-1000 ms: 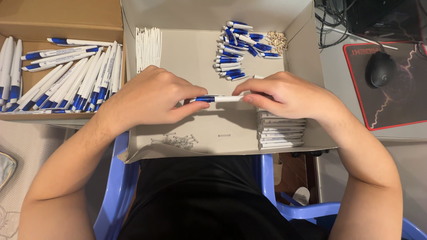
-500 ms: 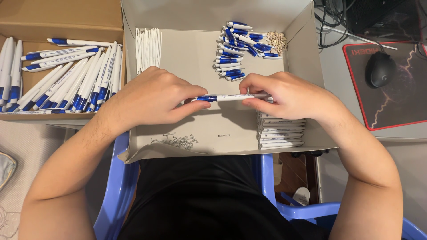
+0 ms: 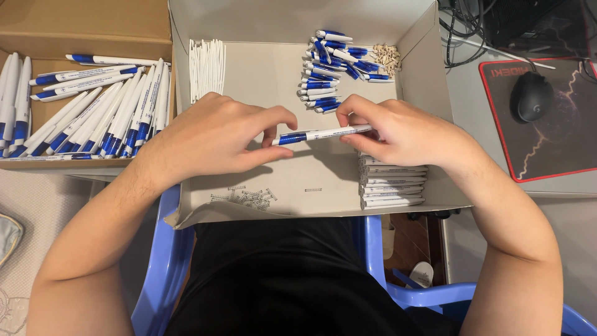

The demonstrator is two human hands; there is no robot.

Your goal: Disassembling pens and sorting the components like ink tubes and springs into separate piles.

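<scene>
Our left hand (image 3: 214, 140) and right hand (image 3: 398, 130) stay pinched on the blue-and-white pen (image 3: 320, 134) — barely shifted, perhaps pressed slightly closer together.

Bright even light, soft shadows, sharp focus

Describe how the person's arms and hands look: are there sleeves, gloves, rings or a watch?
Both forearms are bare up to the frame edge; no sleeves show. The left hand and the right hand wear no gloves, and no rings, watch or bracelet can be seen on fingers or wrists. The only clothing in view is a plain black top over the torso.
</scene>
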